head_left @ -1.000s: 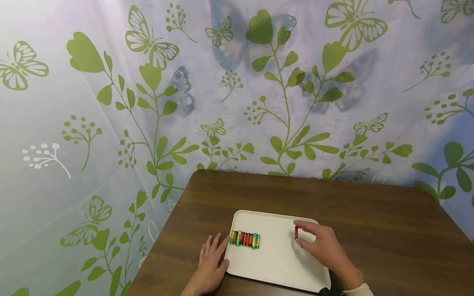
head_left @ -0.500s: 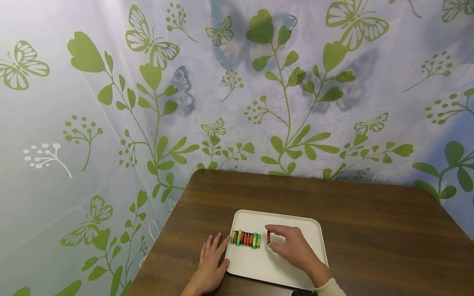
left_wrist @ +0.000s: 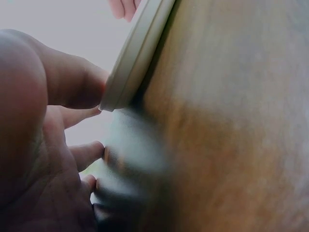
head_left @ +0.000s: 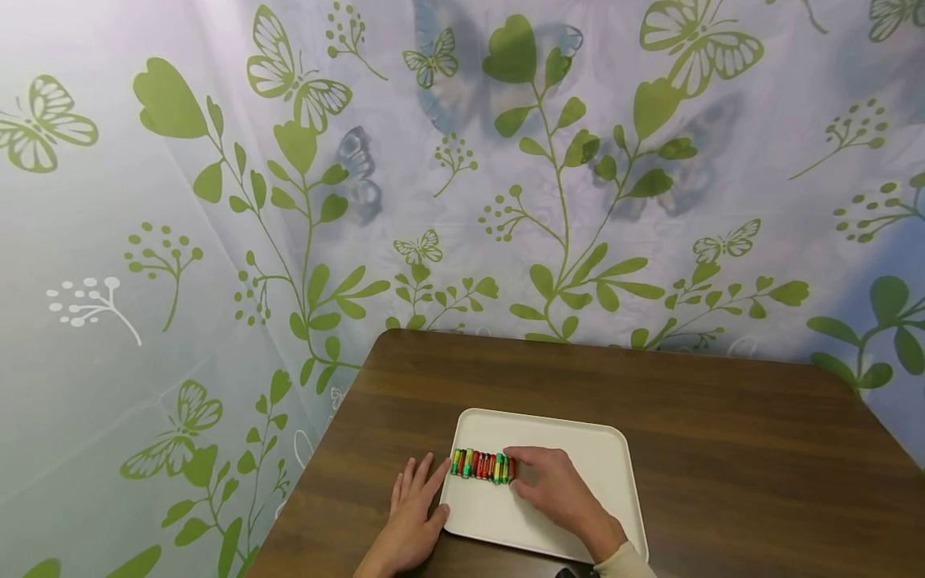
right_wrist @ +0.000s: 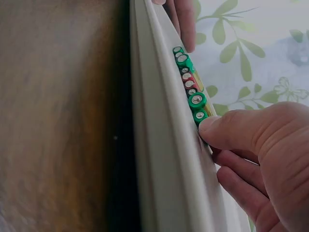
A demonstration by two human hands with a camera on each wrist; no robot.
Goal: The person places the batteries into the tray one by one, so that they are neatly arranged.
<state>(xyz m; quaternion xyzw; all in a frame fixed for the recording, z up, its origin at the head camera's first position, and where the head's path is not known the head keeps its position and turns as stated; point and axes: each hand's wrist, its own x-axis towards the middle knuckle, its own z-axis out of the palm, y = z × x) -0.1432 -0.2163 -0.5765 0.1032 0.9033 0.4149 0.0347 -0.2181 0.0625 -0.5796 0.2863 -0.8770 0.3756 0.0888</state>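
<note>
A row of several batteries, green-yellow and red, lies side by side at the left of the white tray. At the row's right end my right hand pinches a red battery between thumb and fingers, close against the green battery beside it. The right wrist view shows the thumb at the near end of the row, mostly hiding the held battery. My left hand rests with spread fingers on the table at the tray's left edge. Its thumb touches the rim in the left wrist view.
The tray's raised rim stands on a brown wooden table. Behind and to the left hangs a pale curtain with green leaves and butterflies.
My right hand has carried the red battery leftward across the tray and lowered it to the row's right end. The left hand has stayed in place.
</note>
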